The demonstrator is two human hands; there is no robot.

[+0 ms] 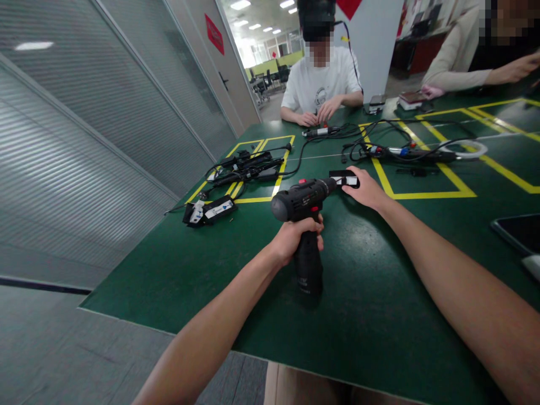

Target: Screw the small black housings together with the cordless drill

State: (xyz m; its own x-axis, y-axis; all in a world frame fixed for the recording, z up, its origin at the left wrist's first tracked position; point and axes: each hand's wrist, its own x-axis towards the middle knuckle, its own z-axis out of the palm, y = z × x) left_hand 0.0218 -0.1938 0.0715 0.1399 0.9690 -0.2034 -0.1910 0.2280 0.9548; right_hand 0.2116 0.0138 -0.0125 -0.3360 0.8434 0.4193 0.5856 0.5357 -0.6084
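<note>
My left hand [297, 239] is closed around the handle of a black cordless drill [301, 201] with red buttons. The drill is level, its chuck pointing away and to the right. Its bit end meets or comes close to a small black case with a white inside [345, 180]; whether they touch, I cannot tell. My right hand [363, 188] grips that case at its right end, against the green table [350, 332]. To the left, a similar black case [219, 208] with white parts lies on the table, and a small screw-like piece is near it.
Black cables and tools [248, 169] are heaped inside yellow tape at the left. More corded tools [396, 152] lie at the right. A dark flat device [518, 233] sits at the right edge. Across the table a person in a white shirt [323, 84] works; another person's sleeve [455, 64] is at right.
</note>
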